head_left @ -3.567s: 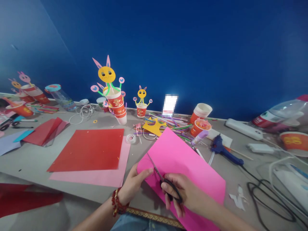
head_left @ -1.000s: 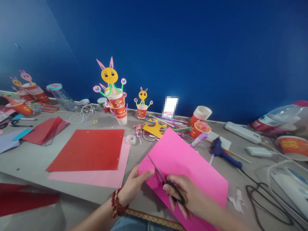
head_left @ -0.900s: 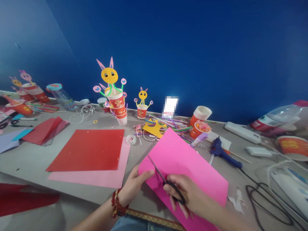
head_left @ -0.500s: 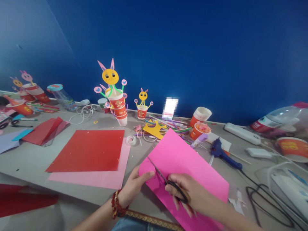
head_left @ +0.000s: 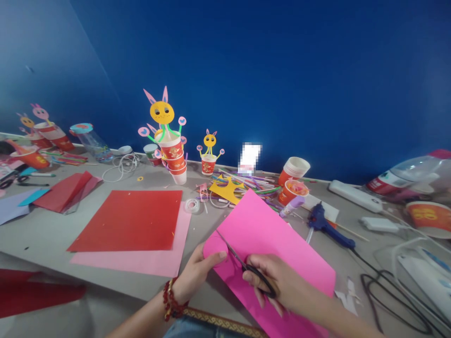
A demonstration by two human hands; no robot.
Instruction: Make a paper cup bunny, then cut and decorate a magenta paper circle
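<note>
A bright pink sheet of paper (head_left: 278, 234) slants across the front of the table toward me. My left hand (head_left: 202, 265) pinches a rounded, partly cut flap at its left edge, thumb on top. In my right hand (head_left: 268, 279) are black-handled scissors (head_left: 259, 280), fingers wrapped through the handles. Their blades lie against the pink paper along the rounded flap, pointing up and left. Further left, a red sheet (head_left: 130, 220) rests on a light pink sheet (head_left: 141, 264).
Stacked red paper cups with a yellow rabbit-like figure (head_left: 162, 112) stand behind the sheets. Straws and a yellow paper scrap (head_left: 227, 188) lie at the back. On the right are a blue glue gun (head_left: 326, 225) with a looping cord, a bottle (head_left: 405, 173) and white scraps (head_left: 348, 295).
Almost nothing differs. Both hands, the scissors and the pink paper keep practically the same positions.
</note>
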